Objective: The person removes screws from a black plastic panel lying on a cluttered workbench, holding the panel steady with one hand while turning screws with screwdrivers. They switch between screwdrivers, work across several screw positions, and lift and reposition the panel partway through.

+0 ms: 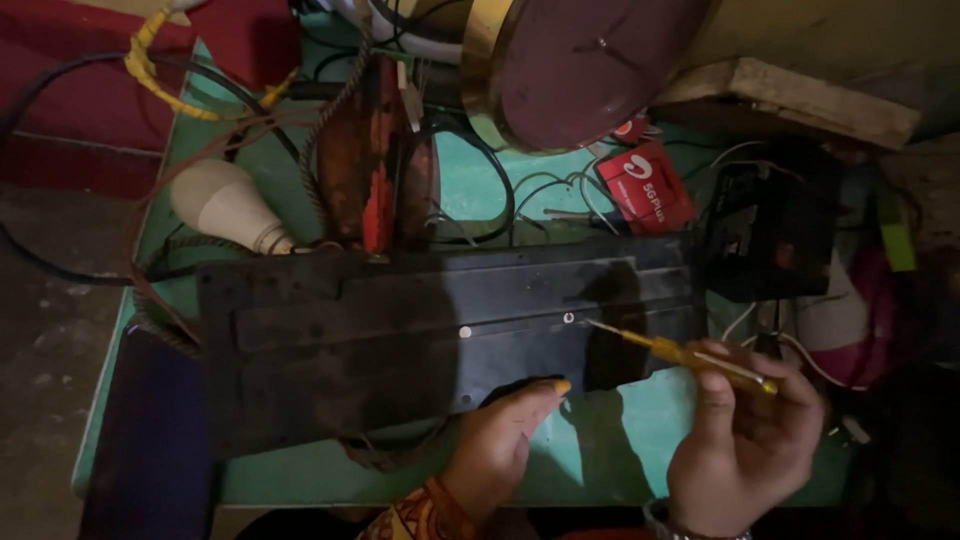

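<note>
Near a screw hole, right hand (pixel 742 440) fingers pinch a screwdriver (pixel 680 354).

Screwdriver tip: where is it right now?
Head view, right of centre: the yellow-handled screwdriver is in the right hand, its tip at a screw hole on the black panel, just above the left hand.

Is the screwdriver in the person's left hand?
No, the right hand holds the yellow screwdriver, its tip at a screw on the black panel, while the left hand rests on the panel's edge.
</note>
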